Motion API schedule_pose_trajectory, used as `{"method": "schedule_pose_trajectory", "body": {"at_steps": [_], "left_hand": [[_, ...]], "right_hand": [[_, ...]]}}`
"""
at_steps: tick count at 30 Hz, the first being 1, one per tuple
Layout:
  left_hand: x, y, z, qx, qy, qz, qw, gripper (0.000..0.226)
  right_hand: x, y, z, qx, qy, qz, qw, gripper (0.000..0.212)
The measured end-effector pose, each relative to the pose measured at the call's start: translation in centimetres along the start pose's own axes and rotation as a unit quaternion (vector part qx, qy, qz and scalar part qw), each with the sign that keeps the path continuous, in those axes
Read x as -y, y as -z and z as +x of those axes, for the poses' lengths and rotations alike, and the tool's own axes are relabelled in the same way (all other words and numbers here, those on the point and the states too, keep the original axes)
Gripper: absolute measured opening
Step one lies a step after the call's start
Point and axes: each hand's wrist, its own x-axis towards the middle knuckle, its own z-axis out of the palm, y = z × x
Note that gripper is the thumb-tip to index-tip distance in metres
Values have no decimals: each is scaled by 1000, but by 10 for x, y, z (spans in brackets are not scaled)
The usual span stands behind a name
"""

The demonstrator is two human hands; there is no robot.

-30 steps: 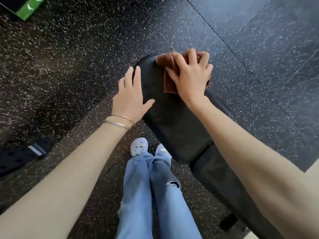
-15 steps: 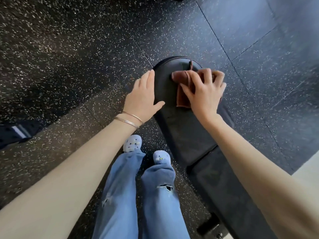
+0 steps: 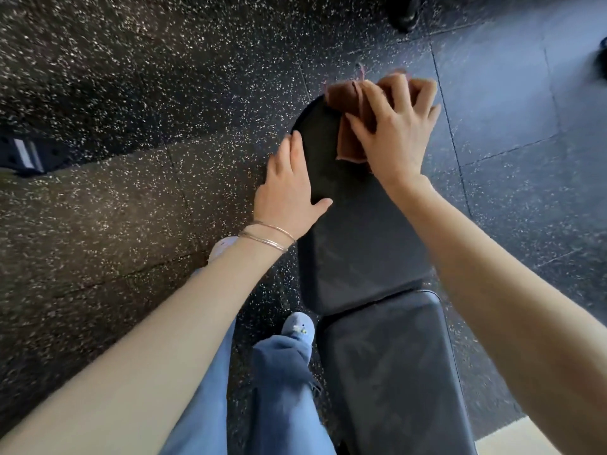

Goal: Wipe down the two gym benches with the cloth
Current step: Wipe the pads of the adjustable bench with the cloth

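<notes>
Cloth under right hand, now nearer bench end.

The right hand hides much of the brown cloth; its fingertips blur; the bench runs off the bottom edge.

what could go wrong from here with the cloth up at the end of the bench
1. The brown cloth is bunched under the right hand at the far end of the bench pad, partly overhanging the edge; it may slip off onto the floor.
2. Bunched like this, it covers little surface, so strips may get missed.
3. The left hand sits at the pad's edge and could slide off if leaned on.
</notes>
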Motion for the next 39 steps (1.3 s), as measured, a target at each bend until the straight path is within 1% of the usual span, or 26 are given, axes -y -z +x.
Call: {"method": "schedule_pose_trajectory", "body": {"at_steps": [3,5,7,10,12,14,17,19,20,23,25,26,28,30,31,33,36,39], "left_hand": [[-7,-15,-22,-20,34,-4,999,110],[-12,-26,-37,-24,61,-19,998,110],[-17,-37,-50,-31,82,-38,995,109],[-20,-51,-66,-44,89,-54,994,108],[-19,-56,-73,-41,86,-56,994,108],[-15,-58,-73,-44,85,-57,994,111],[-12,-56,-66,-38,67,-57,995,117],[-10,-53,-58,-38,52,-52,997,118],[-8,-50,-52,-41,46,-50,997,117],[-1,-36,-31,-53,21,-56,997,111],[4,-23,-15,-49,-12,-38,998,103],[6,-15,-5,-44,-33,-26,998,98],[12,1,18,-25,-72,-9,997,91],[16,16,40,-2,-115,8,993,87],[17,21,50,8,-144,16,989,86],[17,28,64,24,-193,25,981,84],[12,40,90,64,-236,16,969,77],[0,49,126,109,-304,28,946,70]], "right_hand": [[-15,-8,-42,-41,54,13,998,34],[-27,-14,-83,-54,84,20,995,33],[-36,-19,-124,-52,99,34,993,35],[-42,-17,-165,-26,105,33,994,36],[-39,-12,-159,-14,102,20,994,34],[-24,-5,-124,-10,50,18,999,34],[-3,-3,-45,-20,-35,14,999,38],[-1,-4,-9,-22,-46,11,999,40],[-3,-5,-5,-25,-38,8,999,40],[-14,-10,-46,-62,19,27,998,38],[-26,-19,-107,-110,22,48,993,34],[-30,-23,-143,-119,6,53,991,33],[-27,-31,-208,-101,-30,61,993,34],[-13,-36,-246,-72,-71,68,992,37],[-6,-37,-251,-60,-96,71,991,38],[5,-34,-239,-52,-147,71,985,37],[15,-28,-197,-76,-216,64,971,34],[17,-19,-148,-76,-295,56,951,35]]}}
